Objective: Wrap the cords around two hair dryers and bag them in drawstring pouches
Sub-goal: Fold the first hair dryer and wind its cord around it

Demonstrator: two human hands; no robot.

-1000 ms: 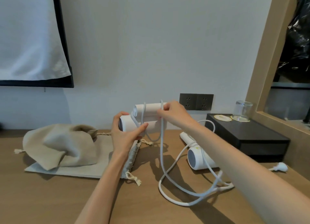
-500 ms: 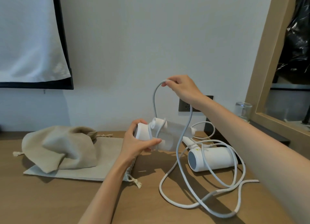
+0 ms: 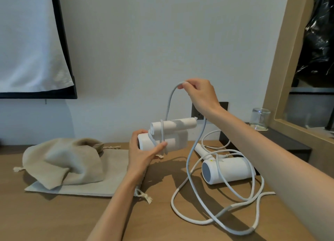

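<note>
My left hand (image 3: 142,151) grips a folded white hair dryer (image 3: 173,137) above the wooden table, thumb pressing a cord turn against its barrel. Its white cord (image 3: 169,103) loops round the barrel and handle, rises to my right hand (image 3: 199,94), which pinches it high above the dryer, then drops to loose coils on the table. A second white hair dryer (image 3: 229,170) lies on the table to the right, cord strands draped over it. Two beige drawstring pouches lie at the left: a rumpled pouch (image 3: 61,161) on top of a flat pouch (image 3: 112,170).
A dark box (image 3: 282,143) stands at the back right with a glass tumbler (image 3: 260,119) on it. A wall socket (image 3: 223,105) sits behind my right wrist. A wooden mirror frame (image 3: 282,74) borders the right side. Loose cord coils (image 3: 226,221) cover the table's right front.
My right hand lifted the cord from the dryer to well above it. The held dryer shifted right and turned level, with another cord turn around it. The camera view shifted slightly.
</note>
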